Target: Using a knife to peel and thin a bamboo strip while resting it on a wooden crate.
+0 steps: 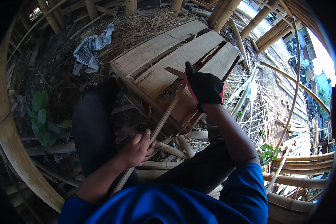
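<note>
My bare left hand is closed around a long, flat bamboo strip. The strip slants from beside my body up to my right hand. On my right hand is a black glove with red edging, its fingers curled and mostly hidden behind the back of the hand. A knife blade juts out leftward from that fist; its handle is hidden. The strip's upper end meets the glove just below the blade. Beyond both hands stands a low wooden slat bench, with gaps between its boards.
Crumpled newspaper lies on the ground left of the bench. Straw and bamboo offcuts litter the floor. A thick bamboo pole curves along the left, near a leafy plant. More bamboo poles lie stacked at right.
</note>
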A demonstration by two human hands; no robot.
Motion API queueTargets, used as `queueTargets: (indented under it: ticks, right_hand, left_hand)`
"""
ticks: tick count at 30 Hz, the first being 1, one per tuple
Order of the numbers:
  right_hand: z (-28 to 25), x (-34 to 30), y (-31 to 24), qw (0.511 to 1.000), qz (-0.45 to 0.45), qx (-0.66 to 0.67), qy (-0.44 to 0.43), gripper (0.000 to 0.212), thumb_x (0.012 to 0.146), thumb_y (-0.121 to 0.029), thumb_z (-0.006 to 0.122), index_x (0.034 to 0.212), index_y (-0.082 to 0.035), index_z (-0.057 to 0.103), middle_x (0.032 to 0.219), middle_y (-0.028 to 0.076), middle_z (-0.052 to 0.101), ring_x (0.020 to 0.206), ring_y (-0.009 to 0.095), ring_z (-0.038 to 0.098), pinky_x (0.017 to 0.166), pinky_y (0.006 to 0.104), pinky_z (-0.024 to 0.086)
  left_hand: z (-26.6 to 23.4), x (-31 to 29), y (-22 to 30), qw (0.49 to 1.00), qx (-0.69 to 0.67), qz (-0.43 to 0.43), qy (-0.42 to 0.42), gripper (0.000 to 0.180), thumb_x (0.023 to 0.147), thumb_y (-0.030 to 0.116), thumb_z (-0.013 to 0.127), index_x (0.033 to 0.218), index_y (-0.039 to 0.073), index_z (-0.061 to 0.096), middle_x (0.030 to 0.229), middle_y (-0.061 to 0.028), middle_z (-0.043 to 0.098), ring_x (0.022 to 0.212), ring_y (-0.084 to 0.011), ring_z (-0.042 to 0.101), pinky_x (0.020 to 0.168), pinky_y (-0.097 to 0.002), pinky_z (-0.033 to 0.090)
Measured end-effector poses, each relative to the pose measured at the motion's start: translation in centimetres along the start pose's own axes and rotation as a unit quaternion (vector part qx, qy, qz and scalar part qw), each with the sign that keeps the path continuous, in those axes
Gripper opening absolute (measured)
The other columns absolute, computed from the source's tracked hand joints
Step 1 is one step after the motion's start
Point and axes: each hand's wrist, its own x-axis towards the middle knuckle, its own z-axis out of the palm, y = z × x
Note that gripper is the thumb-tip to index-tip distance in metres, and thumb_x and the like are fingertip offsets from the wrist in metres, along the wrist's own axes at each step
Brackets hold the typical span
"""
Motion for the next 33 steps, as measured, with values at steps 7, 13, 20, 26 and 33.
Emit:
queueTargets:
  ticks: [7, 13, 20, 26, 33]
  right_hand:
    - [-1.4, -1.1, -1.1, 0.998, 0.0, 0.026, -0.058, 0.071, 0.108, -0.061, 0.026, 0.091, -0.017, 0.079, 0.075, 0.014, 0.074, 0.073, 0.037, 0.074, 0.067, 0.0497, 0.057]
    - [-1.9, -2.0, -1.3, 0.995, 0.026, 0.053, -0.078, 0.078, 0.108, -0.061, 0.024, 0.083, -0.011, 0.078, 0.078, 0.018, 0.074, 0.08, 0.039, 0.074, 0.075, 0.0505, 0.057]
    - [-1.7, -0.5, -0.1, 0.995, 0.038, 0.03, -0.091, 0.062, 0.108, -0.057, 0.031, 0.1, -0.017, 0.078, 0.077, 0.015, 0.074, 0.081, 0.037, 0.074, 0.068, 0.0519, 0.056]
    - [-1.7, -2.3, -0.9, 0.995, 0.001, 0.054, -0.083, 0.074, 0.109, -0.06, 0.025, 0.085, -0.014, 0.079, 0.073, 0.016, 0.073, 0.074, 0.039, 0.073, 0.073, 0.0516, 0.057]
    - [-0.9, -2.4, -1.2, 0.997, -0.018, 0.027, -0.063, 0.068, 0.11, -0.057, 0.027, 0.091, -0.017, 0.078, 0.074, 0.014, 0.074, 0.072, 0.036, 0.074, 0.062, 0.0483, 0.057]
  left_hand:
    - [-0.1, 0.0, -0.1, 1.0, -0.021, -0.014, -0.016, 0.05, 0.112, 0.054, 0.028, 0.09, 0.013, 0.045, 0.06, 0.0061, 0.031, 0.041, -0.0046, 0.027, 0.036, -0.022, 0.02]
    - [-0.6, -0.3, -0.1, 0.998, -0.033, -0.047, -0.033, 0.05, 0.113, 0.053, 0.026, 0.091, 0.013, 0.046, 0.061, 0.0059, 0.032, 0.042, -0.0044, 0.026, 0.036, -0.0216, 0.02]
    - [-0.6, 0.1, -0.7, 0.999, -0.008, -0.011, -0.029, 0.05, 0.112, 0.054, 0.027, 0.091, 0.013, 0.046, 0.061, 0.0058, 0.032, 0.042, -0.0045, 0.027, 0.036, -0.0217, 0.02]
    - [-0.9, 0.0, -0.6, 0.999, -0.024, -0.034, -0.035, 0.049, 0.112, 0.054, 0.029, 0.091, 0.013, 0.046, 0.06, 0.0059, 0.033, 0.041, -0.0047, 0.028, 0.036, -0.0218, 0.02]
    - [-0.6, 0.1, -0.2, 0.999, -0.011, -0.027, -0.016, 0.048, 0.113, 0.053, 0.029, 0.091, 0.013, 0.046, 0.059, 0.0063, 0.032, 0.041, -0.004, 0.026, 0.036, -0.0215, 0.021]
